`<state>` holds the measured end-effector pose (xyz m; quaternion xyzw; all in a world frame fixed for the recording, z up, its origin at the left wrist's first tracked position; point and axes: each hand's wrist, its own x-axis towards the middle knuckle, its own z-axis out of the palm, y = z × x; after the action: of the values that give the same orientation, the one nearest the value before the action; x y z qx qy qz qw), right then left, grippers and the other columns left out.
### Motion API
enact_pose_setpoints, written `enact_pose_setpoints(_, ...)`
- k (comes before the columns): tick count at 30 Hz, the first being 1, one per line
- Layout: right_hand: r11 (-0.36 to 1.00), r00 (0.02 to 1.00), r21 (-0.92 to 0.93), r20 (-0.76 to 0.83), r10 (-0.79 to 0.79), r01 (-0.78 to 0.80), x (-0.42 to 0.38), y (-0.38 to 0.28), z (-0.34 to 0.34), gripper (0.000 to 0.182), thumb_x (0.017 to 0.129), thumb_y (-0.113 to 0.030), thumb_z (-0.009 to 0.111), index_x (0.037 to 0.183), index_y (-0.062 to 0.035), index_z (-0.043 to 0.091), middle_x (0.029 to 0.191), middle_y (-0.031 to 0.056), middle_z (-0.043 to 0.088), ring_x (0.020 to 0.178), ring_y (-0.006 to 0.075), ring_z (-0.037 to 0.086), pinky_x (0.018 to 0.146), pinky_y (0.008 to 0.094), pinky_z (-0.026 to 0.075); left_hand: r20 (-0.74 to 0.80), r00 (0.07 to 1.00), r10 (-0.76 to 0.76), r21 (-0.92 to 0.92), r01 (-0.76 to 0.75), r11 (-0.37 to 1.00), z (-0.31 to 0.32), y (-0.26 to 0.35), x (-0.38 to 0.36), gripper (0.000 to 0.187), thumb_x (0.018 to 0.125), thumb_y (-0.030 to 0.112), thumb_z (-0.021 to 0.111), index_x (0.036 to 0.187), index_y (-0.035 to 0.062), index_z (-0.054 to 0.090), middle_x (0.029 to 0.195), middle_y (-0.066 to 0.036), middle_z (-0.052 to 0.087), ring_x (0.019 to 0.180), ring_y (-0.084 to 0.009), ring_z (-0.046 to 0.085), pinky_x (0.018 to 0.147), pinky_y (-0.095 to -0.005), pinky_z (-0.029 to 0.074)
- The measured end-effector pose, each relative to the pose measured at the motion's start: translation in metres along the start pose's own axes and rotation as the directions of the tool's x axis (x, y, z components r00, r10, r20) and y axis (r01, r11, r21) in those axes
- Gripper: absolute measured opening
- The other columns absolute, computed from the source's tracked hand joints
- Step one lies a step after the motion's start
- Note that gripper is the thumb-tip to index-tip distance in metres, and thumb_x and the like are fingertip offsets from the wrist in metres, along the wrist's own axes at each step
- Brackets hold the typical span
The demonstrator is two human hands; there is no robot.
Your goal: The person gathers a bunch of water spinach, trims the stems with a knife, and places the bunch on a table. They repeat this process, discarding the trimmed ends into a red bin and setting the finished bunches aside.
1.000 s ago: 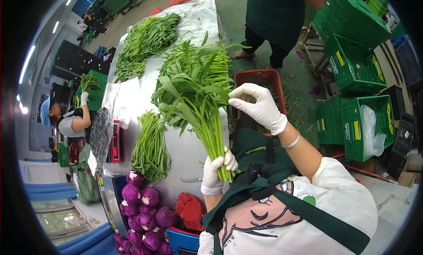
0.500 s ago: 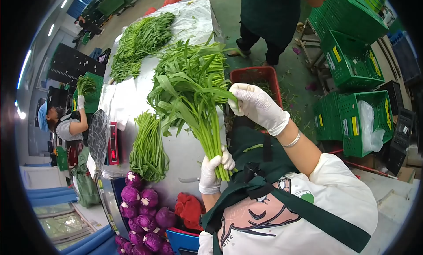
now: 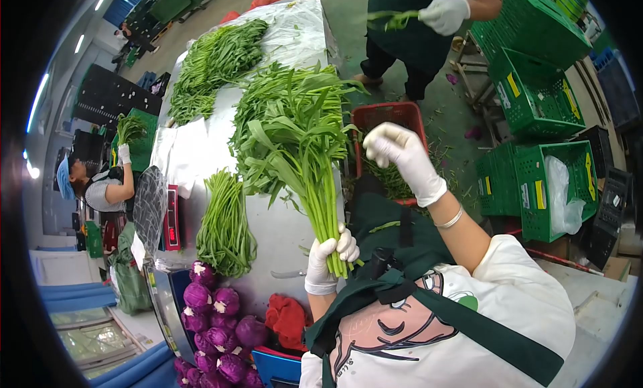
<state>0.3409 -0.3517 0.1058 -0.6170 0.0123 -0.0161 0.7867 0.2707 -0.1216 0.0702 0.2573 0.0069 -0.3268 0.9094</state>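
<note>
My gloved left hand [image 3: 329, 255] is closed around the lower stems of a bunch of water spinach [image 3: 305, 147], its leafy tops pointing away from me. To its right, my gloved right hand [image 3: 402, 161] hovers above the near part of a red crate [image 3: 388, 109], apart from the bunch. Its fingers are loosely curled and spaced, with nothing visible in them. Behind the held bunch lies a pile of the same greens [image 3: 288, 86], partly hidden by it. Another bundle of greens [image 3: 224, 220] rests on the metal table [image 3: 278, 244], left of my left hand, near a small knife [image 3: 288, 275].
Purple cabbages [image 3: 221, 336] and a red cloth [image 3: 287, 321] are at the table's near end. A red scale [image 3: 172, 217] stands on the left edge. More greens [image 3: 218, 66] lie at the far end. Green crates [image 3: 536, 100] stand right. One co-worker stands ahead, another at left.
My right hand has moved away from the bunch's leaves, rightward over the red crate, and its pinch has loosened. The co-worker ahead now shows a gloved hand holding a green sprig.
</note>
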Motion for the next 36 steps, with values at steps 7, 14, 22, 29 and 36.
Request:
enact_pose_setpoints(7, 0.95, 0.87, -0.28, 0.423, 0.253, -0.14, -0.01, 0.036, 0.016, 0.042, 0.089, -0.04, 0.059, 0.103, -0.0002, 0.063, 0.087, 0.0013, 0.062, 0.075, 0.0094, 0.053, 0.073, 0.0254, 0.046, 0.155, 0.986, -0.06, -0.289, 0.103, 0.952, 0.001, -0.007, 0.004, 0.03, 0.086, 0.022, 0.061, 0.104, 0.0042, 0.043, 0.067, 0.004, 0.04, 0.055, -0.006, 0.04, 0.053, -0.0236, 0.035)
enact_pose_setpoints(14, 0.889, 0.707, -0.19, 0.546, 0.449, -0.418, -0.018, 0.054, 0.027, 0.058, 0.089, -0.048, 0.055, 0.115, 0.0033, 0.055, 0.104, 0.0124, 0.063, 0.1, 0.0164, 0.057, 0.09, 0.0309, 0.044, 0.156, 0.976, -0.152, -0.461, 0.208, 0.863, 0.009, -0.018, 0.017, 0.023, 0.09, 0.019, 0.055, 0.104, 0.0039, 0.045, 0.071, 0.004, 0.038, 0.059, -0.0061, 0.038, 0.058, -0.0239, 0.037)
enact_pose_setpoints(22, 0.823, 0.762, 0.214, 0.548, 0.345, -0.526, -0.029, 0.047, 0.039, 0.046, 0.08, -0.03, 0.071, 0.11, 0.0011, 0.055, 0.105, 0.0171, 0.062, 0.103, 0.0264, 0.059, 0.092, 0.0374, 0.046, -0.2, 0.969, -0.144, 0.258, 0.194, 0.946, 0.028, -0.015, 0.026, 0.023, 0.086, 0.017, 0.057, 0.1, 0.0017, 0.048, 0.076, -0.006, 0.049, 0.065, -0.0159, 0.049, 0.06, -0.0292, 0.043)
enact_pose_setpoints(29, 0.812, 0.764, 0.222, 0.535, 0.361, -0.539, -0.022, 0.042, 0.033, 0.019, 0.079, -0.014, 0.065, 0.088, -0.0032, 0.052, 0.084, 0.0111, 0.064, 0.1, 0.0269, 0.062, 0.085, 0.0334, 0.047, -0.067, 0.991, -0.116, 0.443, 0.134, 0.886, 0.008, -0.008, 0.033, 0.074, 0.085, 0.059, 0.052, 0.122, -0.0042, 0.044, 0.109, -0.021, 0.059, 0.095, -0.0296, 0.062, 0.082, -0.0424, 0.053)
enact_pose_setpoints(36, 0.864, 0.851, 0.291, 0.464, 0.248, -0.411, -0.012, 0.033, 0.003, 0.021, 0.08, -0.018, 0.064, 0.089, -0.0048, 0.051, 0.073, 0.0045, 0.059, 0.075, 0.0172, 0.061, 0.084, 0.0356, 0.049, -0.165, 0.984, -0.069, 0.494, 0.143, 0.858, -0.038, -0.011, 0.016, 0.075, 0.09, 0.06, 0.04, 0.132, -0.0017, 0.038, 0.127, -0.018, 0.049, 0.119, -0.0288, 0.048, 0.1, -0.0402, 0.039)
